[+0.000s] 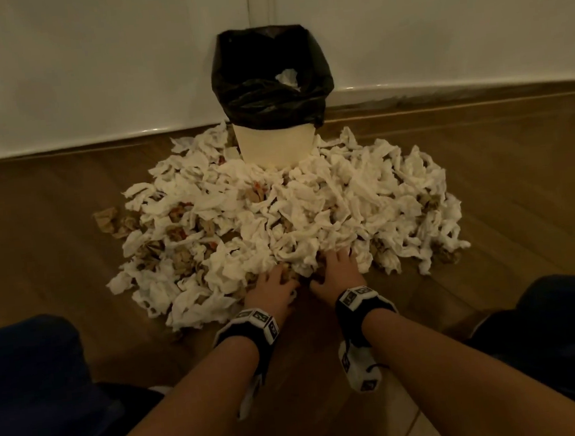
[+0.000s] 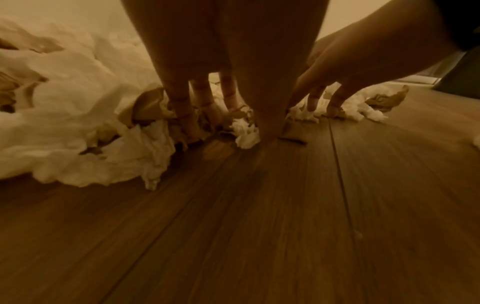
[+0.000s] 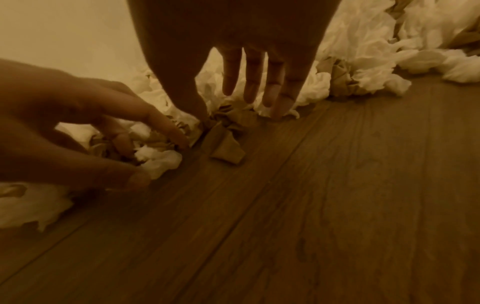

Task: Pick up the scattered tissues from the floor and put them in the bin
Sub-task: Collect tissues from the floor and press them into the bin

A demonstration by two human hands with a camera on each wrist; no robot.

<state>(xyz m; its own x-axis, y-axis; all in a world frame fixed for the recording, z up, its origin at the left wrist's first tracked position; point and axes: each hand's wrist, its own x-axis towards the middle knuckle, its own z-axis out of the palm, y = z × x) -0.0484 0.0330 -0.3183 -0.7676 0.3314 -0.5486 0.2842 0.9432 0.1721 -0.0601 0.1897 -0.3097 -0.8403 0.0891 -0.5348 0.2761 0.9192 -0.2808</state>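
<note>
Bin base [image 1: 277, 148]: buried in tissue pile [image 1: 279, 218], foot unseen.
Bin interior: mostly dark liner, contents unclear.
Left hand [image 1: 271, 286] fingertips: sunk into the pile's near edge.
Right hand [image 1: 336, 266] fingertips: likewise hidden.
Knees: cut off.

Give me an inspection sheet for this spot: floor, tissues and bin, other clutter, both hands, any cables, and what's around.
Surface: wooden plank floor, bare near the person.
Job's things: large pile of white tissues spread around the bin's base; bin with black liner stands in the wall corner, one tissue visible inside.
Clutter: crumpled brown paper pieces mixed into the pile.
Hands: left hand fingers curled into tissues and brown paper at the pile's near edge; right hand fingers extended, tips on the pile.
Cables: nothing seen.
Surroundings: white walls, skirting; dark-clothed knees either side.
</note>
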